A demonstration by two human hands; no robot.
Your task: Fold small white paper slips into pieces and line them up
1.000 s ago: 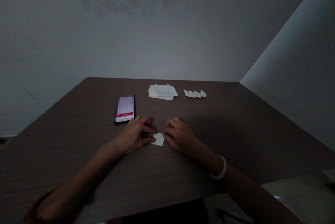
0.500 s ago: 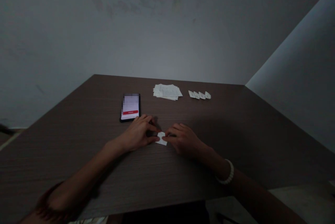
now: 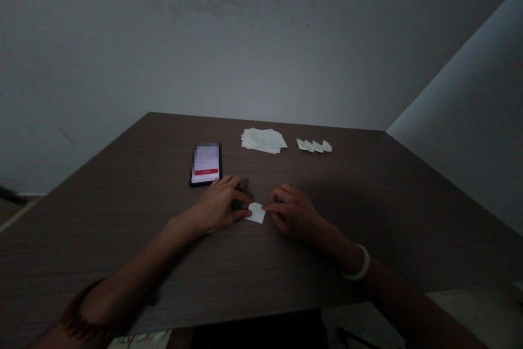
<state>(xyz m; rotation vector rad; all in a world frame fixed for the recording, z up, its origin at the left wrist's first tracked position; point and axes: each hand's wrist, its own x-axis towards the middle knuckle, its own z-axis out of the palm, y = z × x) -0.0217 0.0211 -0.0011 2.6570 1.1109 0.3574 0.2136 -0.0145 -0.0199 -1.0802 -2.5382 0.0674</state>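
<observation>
A small piece of white paper (image 3: 256, 213) with faint print lies on the table between my two hands. My left hand (image 3: 223, 202) pinches its left edge between thumb and fingers. At the paper's upper right corner, the index fingertip of my right hand (image 3: 293, 210) touches it; that hand's other fingers are curled and its thumb sits lower, apart from the paper. Whether the right hand grips the paper or only presses on it, I cannot tell.
A phone (image 3: 206, 164) with a lit screen lies just beyond my left hand. Farther back is a loose stack of printed white papers (image 3: 264, 140). Several small folded papers (image 3: 314, 146) stand in a row to its right. The brown table (image 3: 229, 273) meets a grey wall (image 3: 261, 66).
My right thumb has come off the paper, and that hand has shifted slightly right. More of the paper's printed face shows. My left hand keeps its hold.
</observation>
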